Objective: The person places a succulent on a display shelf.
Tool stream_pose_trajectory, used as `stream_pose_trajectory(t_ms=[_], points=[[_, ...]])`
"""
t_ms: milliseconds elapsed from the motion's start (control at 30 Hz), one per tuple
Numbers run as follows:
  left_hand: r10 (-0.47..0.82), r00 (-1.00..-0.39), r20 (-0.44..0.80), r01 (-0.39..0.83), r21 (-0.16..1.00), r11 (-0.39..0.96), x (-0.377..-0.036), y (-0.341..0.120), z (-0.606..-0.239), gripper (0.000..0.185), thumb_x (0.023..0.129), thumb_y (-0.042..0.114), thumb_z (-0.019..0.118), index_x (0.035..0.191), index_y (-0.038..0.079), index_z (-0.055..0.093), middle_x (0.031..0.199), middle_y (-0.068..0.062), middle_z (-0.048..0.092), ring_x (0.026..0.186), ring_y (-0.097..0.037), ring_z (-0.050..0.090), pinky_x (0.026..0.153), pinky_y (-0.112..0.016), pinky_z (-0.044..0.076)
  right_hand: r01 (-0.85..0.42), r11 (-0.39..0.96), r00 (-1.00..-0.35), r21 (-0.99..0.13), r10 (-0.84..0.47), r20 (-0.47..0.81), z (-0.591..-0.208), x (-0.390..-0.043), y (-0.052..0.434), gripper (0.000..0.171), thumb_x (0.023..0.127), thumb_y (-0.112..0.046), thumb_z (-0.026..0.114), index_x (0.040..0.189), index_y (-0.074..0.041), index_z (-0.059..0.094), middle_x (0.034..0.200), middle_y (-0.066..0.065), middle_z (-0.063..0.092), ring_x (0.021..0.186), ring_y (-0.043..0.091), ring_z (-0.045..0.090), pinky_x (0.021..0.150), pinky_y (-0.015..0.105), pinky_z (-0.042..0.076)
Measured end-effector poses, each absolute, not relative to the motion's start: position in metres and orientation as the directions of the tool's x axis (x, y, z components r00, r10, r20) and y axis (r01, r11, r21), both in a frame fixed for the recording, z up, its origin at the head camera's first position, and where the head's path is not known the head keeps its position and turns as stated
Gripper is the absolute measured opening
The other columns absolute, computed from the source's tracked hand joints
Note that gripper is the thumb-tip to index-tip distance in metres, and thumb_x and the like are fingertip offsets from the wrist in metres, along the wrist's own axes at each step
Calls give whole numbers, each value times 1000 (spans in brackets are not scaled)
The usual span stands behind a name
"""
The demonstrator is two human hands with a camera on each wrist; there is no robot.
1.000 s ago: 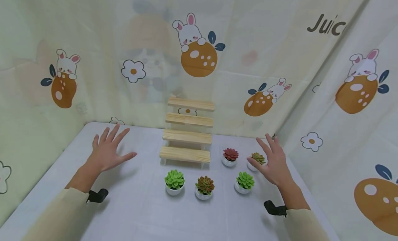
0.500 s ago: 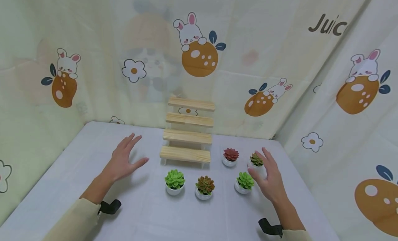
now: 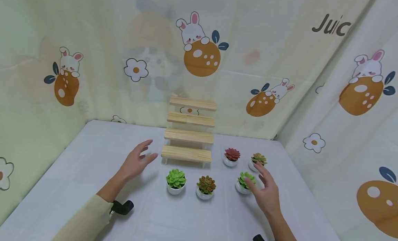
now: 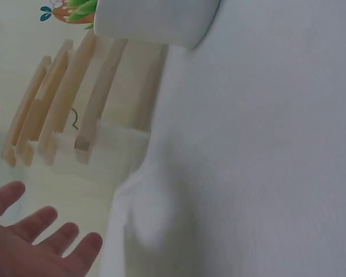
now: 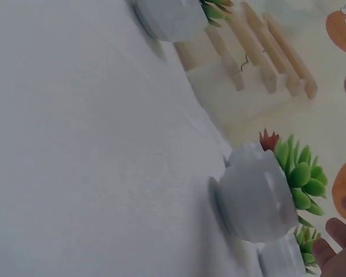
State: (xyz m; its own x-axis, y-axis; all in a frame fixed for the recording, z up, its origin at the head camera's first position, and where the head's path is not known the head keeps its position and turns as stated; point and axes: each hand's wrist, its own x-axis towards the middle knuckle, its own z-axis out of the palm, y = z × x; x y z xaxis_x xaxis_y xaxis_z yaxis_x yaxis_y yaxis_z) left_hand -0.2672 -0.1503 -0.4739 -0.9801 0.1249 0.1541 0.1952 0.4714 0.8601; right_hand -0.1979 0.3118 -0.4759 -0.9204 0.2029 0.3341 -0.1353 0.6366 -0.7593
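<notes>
R hand [image 3: 264, 194], fingers spread, partly hid green succulent [image 3: 245, 180]; wrist cam showed its pot whole. L hand [image 3: 136, 161] spread, near wooden steps [image 3: 188, 144].

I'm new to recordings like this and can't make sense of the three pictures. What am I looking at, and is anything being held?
A person wears three cameras: one on the head and one on each wrist. The head view shows a white table with a small wooden step shelf and five little potted plants. The left hand hovers open beside the shelf and holds nothing. The right hand is open, its fingers close to the right green plant, not gripping it. The wrist views are tilted close-ups: the left shows the shelf, the right shows that green plant's white pot.
</notes>
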Motion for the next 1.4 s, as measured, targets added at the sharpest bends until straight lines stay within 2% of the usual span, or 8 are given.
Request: stream_pose_trajectory(t_ms=[133, 267, 467, 700, 900, 1200, 1400], points=[[97, -991, 92, 125, 895, 428, -274, -141, -474, 69, 101, 41, 64, 157, 11, 37, 162, -16, 38, 147, -40, 40, 116, -57, 43, -109, 580, -913, -807, 263, 311, -482, -193, 308, 67, 85, -24, 86, 144, -13, 57, 154, 6, 52, 142, 16, 46, 108, 9, 42], [78, -997, 21, 49, 920, 389, -281, -133, -476, 68, 102, 44, 61, 157, 12, 37, 158, -17, 43, 145, -39, 45, 112, -55, 48, -93, 510, -896, -855, 332, 295, -487, -189, 305, 66, 82, -21, 88, 141, -10, 60, 149, 7, 57, 133, 11, 51, 105, 11, 45], [68, -997, -30, -9, 957, 289, -289, -123, -479, 64, 104, 36, 59, 157, 9, 37, 154, -19, 47, 136, -37, 55, 109, -45, 53, -29, 430, -901, -902, 379, 210, -492, -185, 304, 73, 83, -26, 88, 145, -10, 55, 150, 6, 56, 136, 22, 50, 102, 7, 44], [69, -996, -53, -38, 978, 207, -298, -116, -483, 64, 105, 29, 59, 157, 3, 35, 147, -24, 50, 126, -36, 61, 101, -38, 58, 29, 361, -925, -932, 363, 112, -496, -184, 302, 85, 82, -31, 88, 153, -11, 45, 155, 9, 50, 136, 19, 48, 97, 1, 42], [83, -992, -92, -80, 987, 141, -304, -112, -485, 58, 105, 20, 58, 154, -2, 39, 140, -27, 53, 113, -28, 67, 92, -35, 62, 80, 354, -939, -932, 340, 49, -495, -182, 299, 92, 82, -32, 88, 156, -11, 39, 159, 12, 44, 137, 23, 47, 91, -2, 41], [96, -991, -96, -84, 989, 123, -308, -111, -489, 53, 101, 14, 63, 149, 0, 48, 129, -23, 58, 95, -19, 69, 85, -31, 63, 136, 316, -939, -939, 342, -20, -495, -181, 297, 99, 81, -28, 89, 160, -8, 32, 157, 20, 43, 138, 29, 48, 83, -4, 41], [118, -990, -77, -66, 993, 97, -308, -112, -491, 55, 98, 8, 67, 149, -3, 48, 127, -25, 57, 94, -17, 67, 85, -31, 63, 168, 297, -939, -940, 337, -61, -497, -183, 298, 101, 82, -26, 88, 161, -6, 28, 157, 22, 42, 141, 30, 45, 82, -5, 41]])
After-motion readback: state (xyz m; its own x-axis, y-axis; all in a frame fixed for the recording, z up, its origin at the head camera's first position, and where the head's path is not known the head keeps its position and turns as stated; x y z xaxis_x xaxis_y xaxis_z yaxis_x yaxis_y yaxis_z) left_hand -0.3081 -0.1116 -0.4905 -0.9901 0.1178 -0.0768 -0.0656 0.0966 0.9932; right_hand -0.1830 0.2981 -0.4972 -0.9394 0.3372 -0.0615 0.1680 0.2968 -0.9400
